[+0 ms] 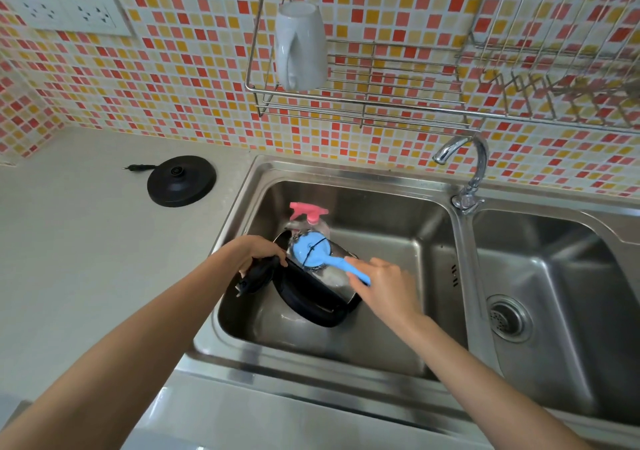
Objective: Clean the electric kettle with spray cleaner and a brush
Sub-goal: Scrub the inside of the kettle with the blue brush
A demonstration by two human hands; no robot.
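Left grip [257, 249] is curling round the kettle [332, 278] handle, right grip [384, 286] is pinching the brush [310, 250]; bristles probably want pressing flat just ahead of it.

A pale counter [86, 259] ran along the left, and a round black power base [181, 181] sat on it near the back, its plug [133, 168] lying just beside it. A double socket [65, 11] was set into the wall [194, 78] of red, orange and yellow mosaic tiles. A white mug [300, 45] hung upside down at the left end of a wire shelf [391, 82], with a wire dish rack [561, 51] to its right. Below, a curved tap [476, 162] stood behind the divider of a steel double sink [464, 276], and a strainer drain [506, 318] lay in the right basin.
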